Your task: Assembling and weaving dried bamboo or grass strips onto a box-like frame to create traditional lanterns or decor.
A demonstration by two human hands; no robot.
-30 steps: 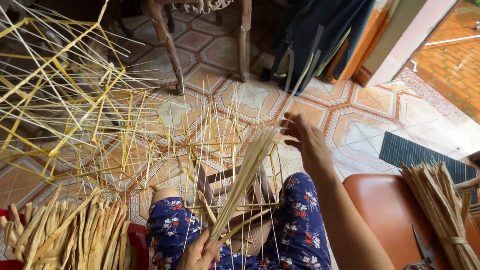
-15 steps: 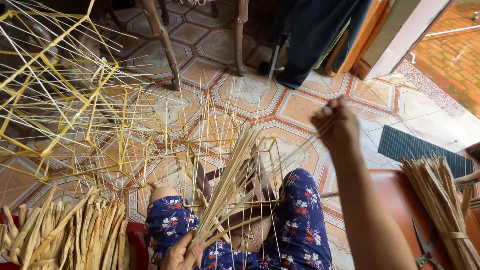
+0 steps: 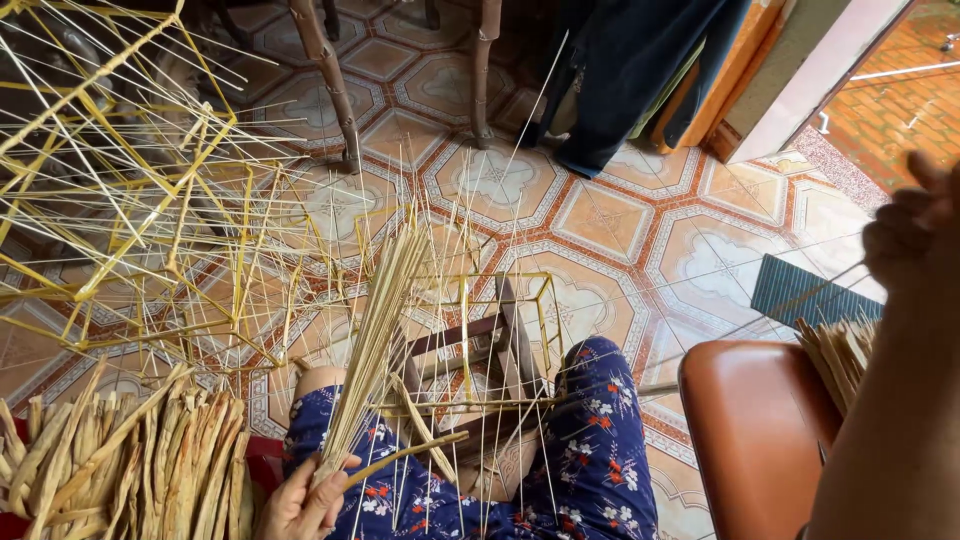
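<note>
The patterned tile floor [image 3: 610, 220] spreads under everything, and well off to the left of the left hand's grip rises the largest piece, a tangle of finished bamboo strip frames [image 3: 130, 190]. Below it, just beside that grip, lies a heap of dried husk-like strips [image 3: 120, 470]. Between the knees, in blue flowered trousers [image 3: 600, 450], a small wooden stool [image 3: 480, 350] sits inside a half-built frame [image 3: 470, 340] of thin sticks. The left hand [image 3: 305, 500] is closed around the base of a bundle of thin bamboo slivers [image 3: 375, 330], which fans upward from it. The right hand [image 3: 915, 225] is raised far to the right, fingers curled; it seems to be pinching one long sliver, though blur leaves that unsure. The step looks like drawing out a single sliver; placing it would call for careful threading into the frame.
</note>
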